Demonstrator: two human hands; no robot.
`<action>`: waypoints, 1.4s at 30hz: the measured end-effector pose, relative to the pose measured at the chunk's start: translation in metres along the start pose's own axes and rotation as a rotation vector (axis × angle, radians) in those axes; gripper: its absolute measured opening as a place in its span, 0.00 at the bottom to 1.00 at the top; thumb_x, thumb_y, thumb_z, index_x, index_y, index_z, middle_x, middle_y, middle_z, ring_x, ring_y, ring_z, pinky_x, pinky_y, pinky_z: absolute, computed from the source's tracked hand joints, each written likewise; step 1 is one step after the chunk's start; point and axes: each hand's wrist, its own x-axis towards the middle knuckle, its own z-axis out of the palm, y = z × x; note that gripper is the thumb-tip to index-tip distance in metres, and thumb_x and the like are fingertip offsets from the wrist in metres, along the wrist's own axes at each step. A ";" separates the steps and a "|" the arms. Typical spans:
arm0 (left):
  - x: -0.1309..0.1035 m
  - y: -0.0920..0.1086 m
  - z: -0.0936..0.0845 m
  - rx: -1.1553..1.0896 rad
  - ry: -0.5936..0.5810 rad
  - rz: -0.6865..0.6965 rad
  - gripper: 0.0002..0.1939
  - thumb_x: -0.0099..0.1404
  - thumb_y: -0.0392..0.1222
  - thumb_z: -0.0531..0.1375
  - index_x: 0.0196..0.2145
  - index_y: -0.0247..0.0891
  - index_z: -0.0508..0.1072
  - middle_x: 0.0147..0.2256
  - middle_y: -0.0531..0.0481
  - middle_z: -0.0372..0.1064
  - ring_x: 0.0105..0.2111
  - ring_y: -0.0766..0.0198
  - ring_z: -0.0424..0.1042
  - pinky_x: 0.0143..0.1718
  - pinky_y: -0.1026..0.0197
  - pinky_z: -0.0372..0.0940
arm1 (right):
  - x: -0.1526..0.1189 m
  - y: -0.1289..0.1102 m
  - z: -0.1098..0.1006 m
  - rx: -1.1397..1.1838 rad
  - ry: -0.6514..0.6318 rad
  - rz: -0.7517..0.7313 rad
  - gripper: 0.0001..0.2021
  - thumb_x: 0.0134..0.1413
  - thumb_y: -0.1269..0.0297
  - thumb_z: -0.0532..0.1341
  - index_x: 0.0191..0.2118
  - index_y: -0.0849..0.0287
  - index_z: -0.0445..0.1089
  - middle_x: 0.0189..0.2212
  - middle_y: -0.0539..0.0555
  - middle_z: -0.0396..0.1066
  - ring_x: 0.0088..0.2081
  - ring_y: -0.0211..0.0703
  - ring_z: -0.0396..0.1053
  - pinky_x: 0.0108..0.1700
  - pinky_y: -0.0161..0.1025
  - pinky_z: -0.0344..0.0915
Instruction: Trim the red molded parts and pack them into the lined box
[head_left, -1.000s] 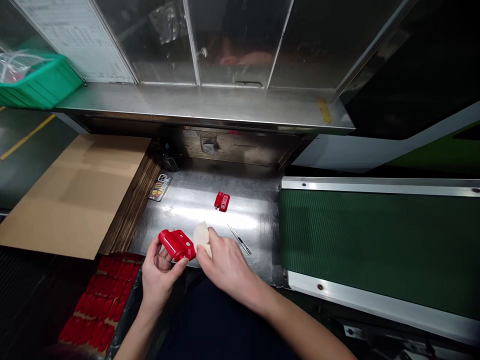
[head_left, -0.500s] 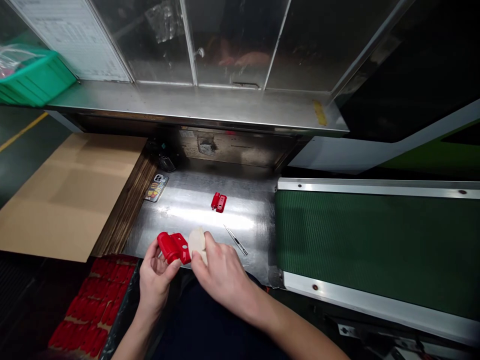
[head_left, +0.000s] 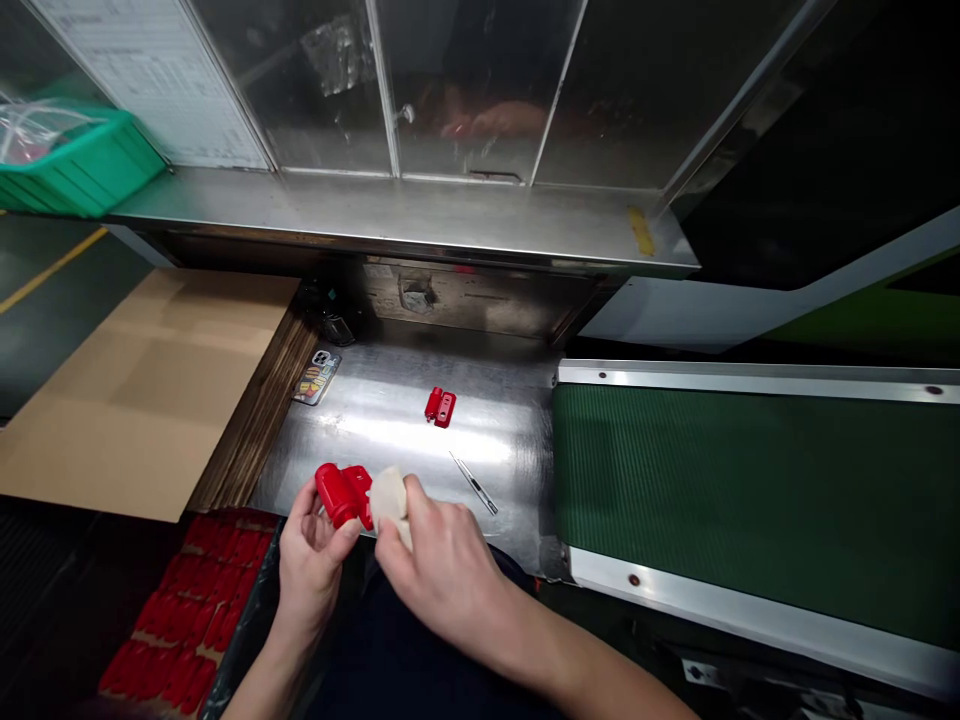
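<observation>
A glossy red plastic part (head_left: pixel 339 494), with a rounded barrel and a flat plate, is gripped by my left hand (head_left: pixel 311 540) between thumb and fingers. My right hand (head_left: pixel 442 555) pinches a folded off-white cloth (head_left: pixel 389 495), which covers the right edge of the part's plate. Farther back on the metal table (head_left: pixel 375 390) lies a smaller-looking red part (head_left: pixel 440 407) of similar shape. A slim silver craft knife (head_left: pixel 474 483) rests on the table just beyond my right hand.
To the left is a stack of cardboard sheets (head_left: pixel 165 380), with a phone (head_left: pixel 316 377) beside it. Below, a box holds rows of red parts (head_left: pixel 187 610). A green conveyor belt (head_left: pixel 750 510) runs off right. A teal bin (head_left: pixel 90 165) sits on the metal shelf (head_left: pixel 390 213).
My right hand has shifted slightly left with the cloth, which now covers more of the red part's plate. My left hand holds the part in nearly the same place.
</observation>
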 end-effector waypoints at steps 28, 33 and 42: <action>-0.018 -0.017 -0.035 -0.172 -0.420 -0.321 0.43 0.55 0.58 0.74 0.66 0.45 0.70 0.67 0.38 0.65 0.67 0.36 0.62 0.69 0.39 0.54 | 0.034 0.091 0.088 1.153 -0.524 0.175 0.38 0.52 0.32 0.67 0.59 0.54 0.69 0.32 0.50 0.73 0.33 0.41 0.73 0.39 0.38 0.71; -0.008 -0.034 -0.040 -0.128 -0.300 -0.335 0.36 0.61 0.61 0.70 0.62 0.42 0.74 0.63 0.37 0.71 0.64 0.40 0.68 0.65 0.44 0.61 | 0.032 0.098 0.116 1.115 -0.437 0.287 0.34 0.55 0.33 0.66 0.53 0.58 0.72 0.27 0.49 0.70 0.29 0.38 0.68 0.34 0.36 0.67; 0.075 -0.086 -0.089 0.061 -0.057 -0.495 0.18 0.72 0.52 0.64 0.47 0.33 0.78 0.40 0.45 0.80 0.38 0.58 0.80 0.45 0.50 0.74 | 0.115 0.131 0.138 0.448 -0.017 0.333 0.29 0.56 0.44 0.61 0.55 0.61 0.69 0.53 0.68 0.72 0.56 0.63 0.69 0.56 0.54 0.67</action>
